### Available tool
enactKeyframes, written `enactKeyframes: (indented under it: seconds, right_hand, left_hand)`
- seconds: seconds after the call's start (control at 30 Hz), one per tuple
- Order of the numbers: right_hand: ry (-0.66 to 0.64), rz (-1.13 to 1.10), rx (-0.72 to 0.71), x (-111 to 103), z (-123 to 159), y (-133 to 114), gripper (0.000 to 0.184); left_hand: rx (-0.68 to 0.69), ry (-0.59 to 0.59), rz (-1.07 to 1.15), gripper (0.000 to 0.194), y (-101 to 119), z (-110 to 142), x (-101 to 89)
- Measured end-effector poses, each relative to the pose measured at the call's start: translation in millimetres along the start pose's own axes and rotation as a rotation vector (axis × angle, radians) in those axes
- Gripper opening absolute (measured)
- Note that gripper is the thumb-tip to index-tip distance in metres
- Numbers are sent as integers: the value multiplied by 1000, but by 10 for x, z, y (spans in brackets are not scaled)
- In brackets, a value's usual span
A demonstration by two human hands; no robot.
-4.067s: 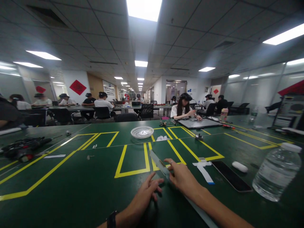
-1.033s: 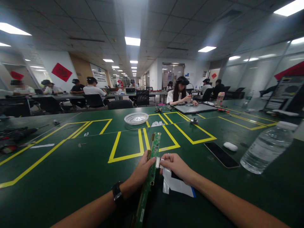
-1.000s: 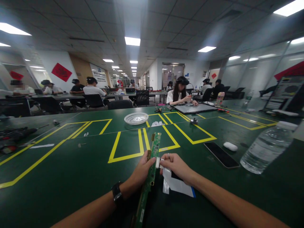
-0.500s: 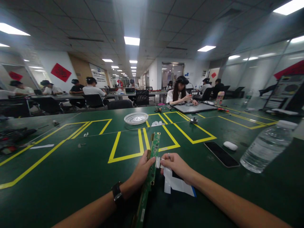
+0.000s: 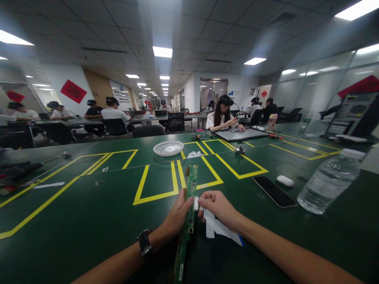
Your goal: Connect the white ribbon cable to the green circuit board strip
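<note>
Ribbon cable [image 5: 210,226], loose earlier, is now in right hand [image 5: 219,206].

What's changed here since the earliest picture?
The left hand, empty before, now grips the green circuit board. The right hand let go of the long strip and took the white ribbon cable from beside the phone, bringing it left to the board. Phone, bottle and basket stayed put.

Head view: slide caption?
Left hand holds green circuit board; right hand pinches white flat cable at the board's edge.

Narrow green circuit board [image 5: 190,223], slanted lengthwise, bent white ribbon cable [image 5: 210,226], blue-tipped, beside it
</note>
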State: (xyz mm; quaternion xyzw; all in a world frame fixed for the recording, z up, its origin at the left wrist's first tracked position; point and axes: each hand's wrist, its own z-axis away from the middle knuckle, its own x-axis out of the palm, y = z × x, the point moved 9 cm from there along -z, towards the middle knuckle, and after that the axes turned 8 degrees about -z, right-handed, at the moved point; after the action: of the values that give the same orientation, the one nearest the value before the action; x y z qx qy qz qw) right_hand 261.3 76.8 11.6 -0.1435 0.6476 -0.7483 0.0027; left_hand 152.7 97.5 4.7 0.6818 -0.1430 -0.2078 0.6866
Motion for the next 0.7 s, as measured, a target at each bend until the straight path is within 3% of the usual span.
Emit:
enactKeyframes:
  seconds: [0.13, 0.43, 0.53, 0.63, 0.7]
  right_hand:
    - [35, -4, 7, 4, 7, 17, 37]
    - [-43, 33, -4, 42, 26, -36, 33]
    - [-85, 127, -41, 35, 1, -90, 29]
    - [-76, 206, -57, -58, -49, -142, 29]
    - [-12, 232, -65, -225, -93, -194, 30]
  left_hand:
    - [9, -14, -9, 42, 8, 0, 26]
    - [62, 19, -96, 47, 108, 29, -21]
    - [36, -51, -57, 49, 120, 41, 27]
    - [-19, -98, 36, 48, 30, 7, 75]
    - [3, -25, 110, 44, -18, -56, 1]
